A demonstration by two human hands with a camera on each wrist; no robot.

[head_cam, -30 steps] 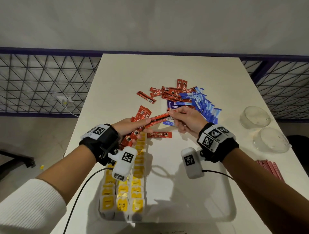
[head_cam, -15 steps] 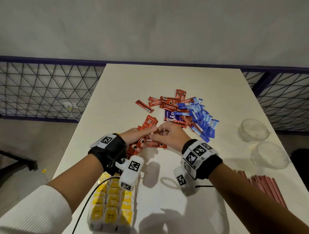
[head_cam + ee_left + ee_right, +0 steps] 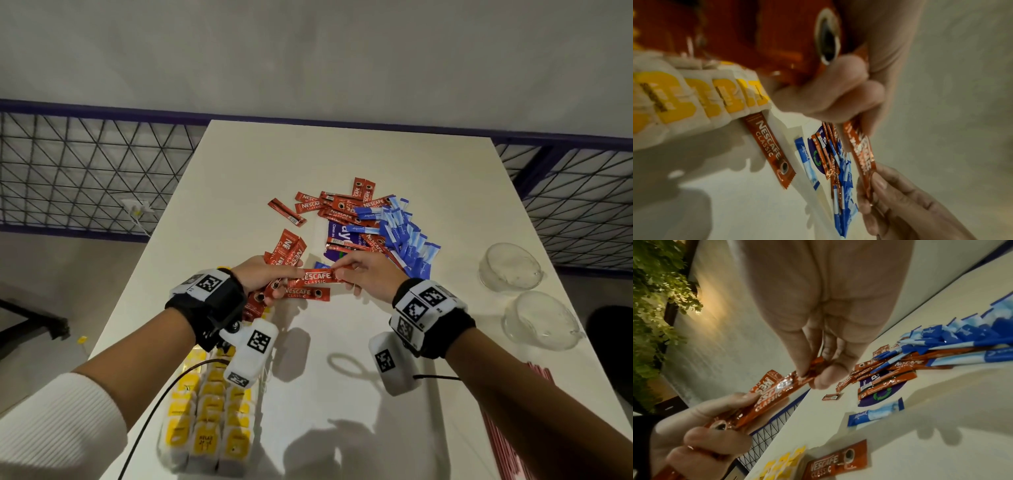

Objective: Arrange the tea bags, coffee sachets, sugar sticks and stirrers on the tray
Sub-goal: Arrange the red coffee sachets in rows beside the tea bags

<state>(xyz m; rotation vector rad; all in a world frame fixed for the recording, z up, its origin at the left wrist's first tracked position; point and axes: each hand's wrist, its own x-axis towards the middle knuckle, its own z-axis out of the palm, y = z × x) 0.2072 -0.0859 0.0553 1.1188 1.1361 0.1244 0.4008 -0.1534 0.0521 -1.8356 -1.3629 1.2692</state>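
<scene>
The person wears a white ribbed sleeve (image 3: 58,421) on the left arm; its cuff sits partway up the forearm. The right forearm is bare as far as the head view shows. Each wrist carries a black strap: the left wrist band (image 3: 219,305) has a white plate with a black-and-white square marker on top, and the right wrist band (image 3: 435,318) bears two such markers side by side. Under each band hangs a white rounded camera housing printed with more square markers, the left one (image 3: 253,353) fixed by a black bracket with a screw. A thin black cable (image 3: 154,414) trails from the left housing, another from the right housing (image 3: 394,366).
</scene>
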